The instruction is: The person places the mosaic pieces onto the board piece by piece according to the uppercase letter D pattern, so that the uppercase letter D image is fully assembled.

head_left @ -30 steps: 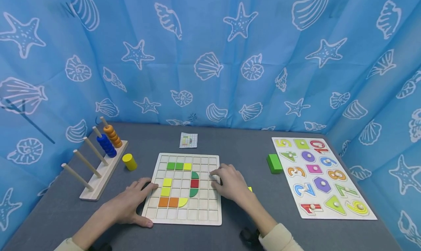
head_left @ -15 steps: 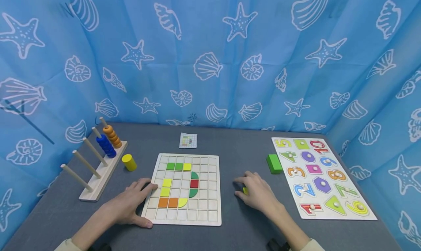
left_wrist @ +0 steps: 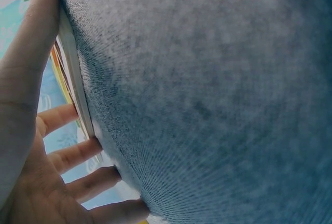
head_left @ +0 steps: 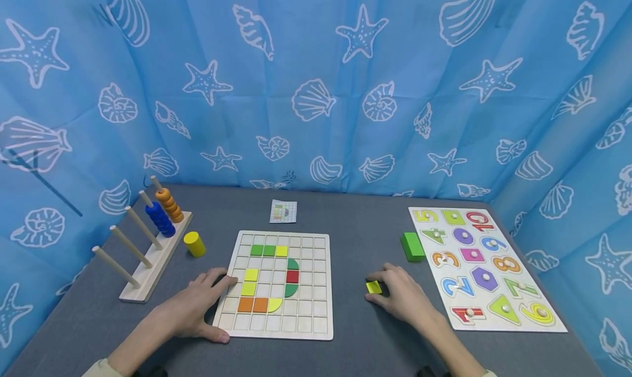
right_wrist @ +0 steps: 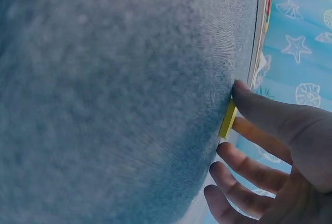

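Note:
A light wooden grid board (head_left: 306,322) lies on the table in front of me. Green, yellow, orange and red tiles sit in some of its squares. My left hand (head_left: 195,305) rests at the board's lower left, fingers spread, thumb by the corner and index finger on the left edge; the left wrist view shows the thumb (left_wrist: 33,32) against the rim. Right of the board, my right hand (head_left: 401,293) pinches a yellow square tile (head_left: 373,287) between thumb and index finger, low at the table. In the right wrist view the tile (right_wrist: 228,120) stands out beside the thumb.
A pattern card (head_left: 283,211) lies behind the board. To the left are a peg stand (head_left: 158,256) with blue and orange beads and a yellow cylinder (head_left: 195,244). A green block (head_left: 412,246) and a number puzzle board (head_left: 486,270) lie right. A blue curtain (head_left: 316,135) encloses the table.
My right hand has moved from the board's right edge out to the right, and its thumb and index finger are now around the yellow tile. The left hand stays in place.

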Demonstrator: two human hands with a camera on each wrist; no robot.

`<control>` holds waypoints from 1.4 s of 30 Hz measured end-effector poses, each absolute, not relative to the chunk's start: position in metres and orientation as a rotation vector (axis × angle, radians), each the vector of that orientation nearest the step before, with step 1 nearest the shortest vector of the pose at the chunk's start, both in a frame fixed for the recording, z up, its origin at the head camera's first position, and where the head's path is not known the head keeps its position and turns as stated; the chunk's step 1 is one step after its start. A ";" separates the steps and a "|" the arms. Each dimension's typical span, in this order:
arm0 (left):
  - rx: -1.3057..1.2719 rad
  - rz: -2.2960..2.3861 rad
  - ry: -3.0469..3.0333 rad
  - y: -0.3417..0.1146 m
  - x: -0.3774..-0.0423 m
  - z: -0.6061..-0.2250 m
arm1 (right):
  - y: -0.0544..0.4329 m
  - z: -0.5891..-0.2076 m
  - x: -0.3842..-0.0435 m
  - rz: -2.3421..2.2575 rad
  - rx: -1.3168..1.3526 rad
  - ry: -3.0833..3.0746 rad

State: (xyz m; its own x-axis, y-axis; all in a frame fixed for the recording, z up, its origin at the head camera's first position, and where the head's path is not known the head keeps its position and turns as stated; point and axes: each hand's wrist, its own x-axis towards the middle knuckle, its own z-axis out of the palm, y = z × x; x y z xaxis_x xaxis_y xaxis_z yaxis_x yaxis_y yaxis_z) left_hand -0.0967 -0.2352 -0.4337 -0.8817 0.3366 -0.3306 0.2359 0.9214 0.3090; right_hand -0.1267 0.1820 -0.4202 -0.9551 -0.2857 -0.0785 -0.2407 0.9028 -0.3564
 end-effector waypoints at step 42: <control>0.452 0.361 2.700 -0.236 -0.097 -0.435 | 0.144 -0.426 -0.122 -0.621 -0.525 2.995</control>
